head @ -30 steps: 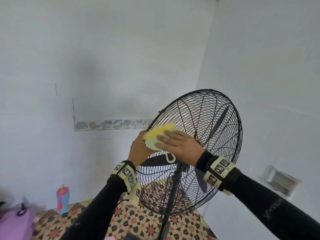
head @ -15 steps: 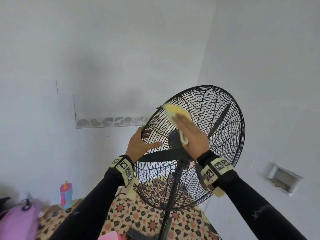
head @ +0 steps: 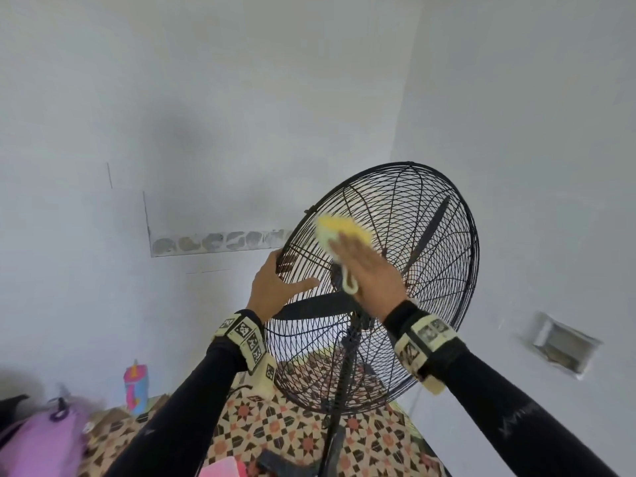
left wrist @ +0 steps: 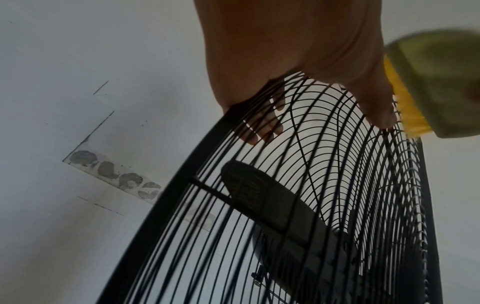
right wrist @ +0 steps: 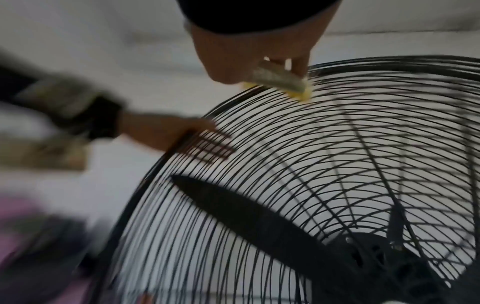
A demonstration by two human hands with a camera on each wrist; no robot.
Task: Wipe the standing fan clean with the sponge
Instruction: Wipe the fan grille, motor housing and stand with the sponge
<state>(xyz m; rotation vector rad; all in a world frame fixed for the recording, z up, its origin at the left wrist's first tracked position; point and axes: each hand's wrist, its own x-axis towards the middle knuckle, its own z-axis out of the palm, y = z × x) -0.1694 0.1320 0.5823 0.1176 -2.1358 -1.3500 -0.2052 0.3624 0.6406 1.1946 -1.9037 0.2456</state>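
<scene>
The black standing fan's wire cage [head: 430, 270] [left wrist: 337, 164] [right wrist: 337, 154] tilts in front of me on its pole [head: 340, 390]. My left hand [head: 275, 287] [left wrist: 285, 51] [right wrist: 166, 131] grips the cage's left rim, with the fingers hooked behind the wires and the thumb lying on the front. My right hand [head: 375, 273] [right wrist: 249, 45] lies flat on a yellow sponge [head: 340, 227] [left wrist: 441, 82] [right wrist: 280, 82]. It presses the sponge against the cage's upper left. The sponge's white loop dangles under the palm. A dark blade [head: 316, 304] shows behind the wires.
The fan stands in a corner of white walls. A recessed wall box [head: 561, 342] is on the right. A patterned floor [head: 292, 435] lies below, with a purple bag [head: 38, 442] and a pink and blue bottle [head: 137, 387] at lower left.
My right hand has slid the sponge up the cage, away from my left hand. The left hand has stayed on the left rim.
</scene>
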